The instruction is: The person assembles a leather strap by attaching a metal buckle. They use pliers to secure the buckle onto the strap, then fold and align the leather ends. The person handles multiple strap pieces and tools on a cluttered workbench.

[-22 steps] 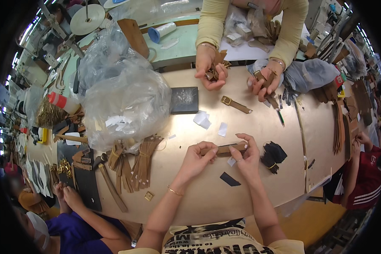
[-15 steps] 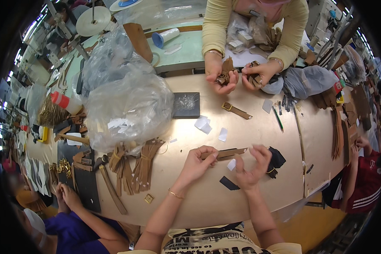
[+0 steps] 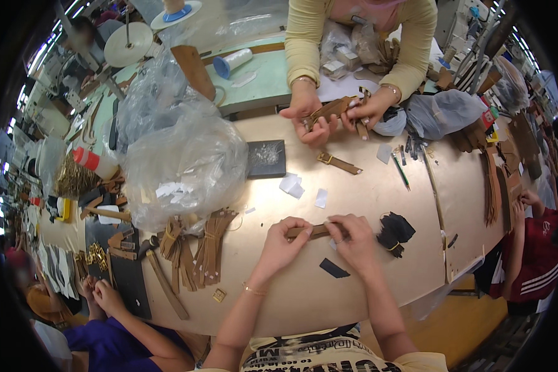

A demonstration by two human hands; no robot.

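Note:
A short brown leather strap [image 3: 318, 231] lies crosswise between my hands, low over the table. My left hand [image 3: 284, 243] pinches its left end between thumb and fingers. On the strap's right end, my right hand [image 3: 356, 240] has its thumb and fingertips closed; that end is partly hidden by the fingers. Just below the right hand is a loose black strip [image 3: 334, 268]. To its right lies a banded bundle of black strips [image 3: 395, 234]. A small pale piece, mostly covered, shows under my right hand.
Across the table, a co-worker's hands [image 3: 316, 121] hold brown straps. A buckled strap [image 3: 341, 163], white paper pieces [image 3: 291, 185], a pencil [image 3: 401, 170] and a dark block [image 3: 266, 159] lie ahead. At left are a plastic bag [image 3: 180, 167], strap bundles [image 3: 212, 251] and a hammer [image 3: 166, 282].
My right hand has come down and inward from beside the strap and now grips its right end. The black bundle is more uncovered. The co-worker's hands have drawn together around their straps.

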